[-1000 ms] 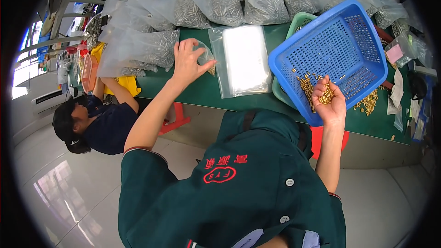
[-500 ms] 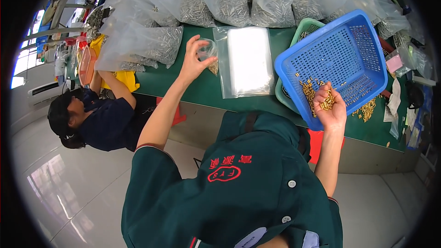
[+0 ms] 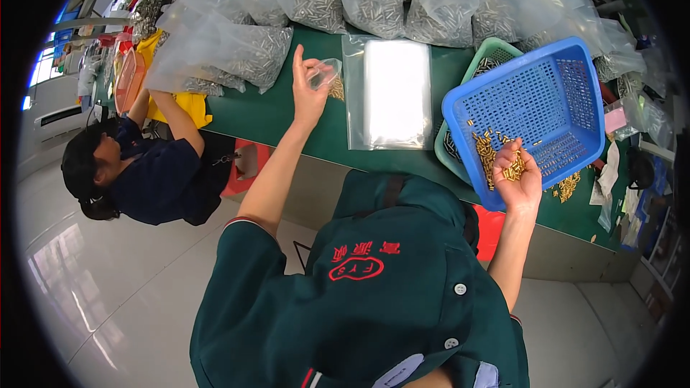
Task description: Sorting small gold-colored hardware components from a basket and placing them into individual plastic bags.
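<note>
Filled bags (image 3: 377, 8) line the back of the counter (image 3: 248, 118). Before them lies a flat packet (image 3: 399, 93), with the left hand (image 3: 310, 100) and its small bag (image 3: 328, 70) just to the left. To the right, an upper basket (image 3: 521, 104) overlaps a lower basket (image 3: 496, 44); small parts (image 3: 483, 151) lie in its near left corner and in the right hand (image 3: 519, 185). Right of that hand, a heap (image 3: 568, 188) lies on the counter.

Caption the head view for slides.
Right hand cups golden cylindrical parts over a blue perforated basket; left hand holds a clear bag.

One blue basket (image 3: 528, 90), one green basket (image 3: 493, 44), one orange container (image 3: 131, 75), one co-worker (image 3: 158, 183)
</note>
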Tool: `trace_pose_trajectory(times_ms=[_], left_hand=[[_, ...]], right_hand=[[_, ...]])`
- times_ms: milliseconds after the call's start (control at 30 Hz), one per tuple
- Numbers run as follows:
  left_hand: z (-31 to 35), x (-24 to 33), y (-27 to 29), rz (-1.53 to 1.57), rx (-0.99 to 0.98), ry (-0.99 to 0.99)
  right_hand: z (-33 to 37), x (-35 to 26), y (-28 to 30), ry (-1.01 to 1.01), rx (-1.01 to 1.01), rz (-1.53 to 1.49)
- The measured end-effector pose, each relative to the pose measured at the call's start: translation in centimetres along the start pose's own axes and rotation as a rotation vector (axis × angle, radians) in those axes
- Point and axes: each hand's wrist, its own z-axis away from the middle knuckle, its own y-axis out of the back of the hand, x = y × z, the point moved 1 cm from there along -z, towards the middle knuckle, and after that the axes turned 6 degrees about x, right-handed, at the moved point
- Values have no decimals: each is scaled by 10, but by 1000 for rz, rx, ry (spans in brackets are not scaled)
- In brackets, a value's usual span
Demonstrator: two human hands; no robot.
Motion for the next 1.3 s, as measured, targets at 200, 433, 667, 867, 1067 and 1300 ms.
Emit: trace_pose_trajectory(times_ms=[200,433,667,867,1067,1300], left_hand=[[3,-8,-1,-3,101,-4],[4,-3,6,-180,74,-95],[8,-5,11,-215,64,-129],[6,-1,3,-233,58,-78],[5,44,-12,-55,235,-184],[43,200,-115,872,-356,363]], right_hand=[[-1,2,-2,3,25,12],[0,3,-3,14,40,19],[-6,0,2,17,62,25],[-4,-2,-1,22,69,29],[1,-9,11,48,17,59],[13,3,-8,-32,-154,152]])
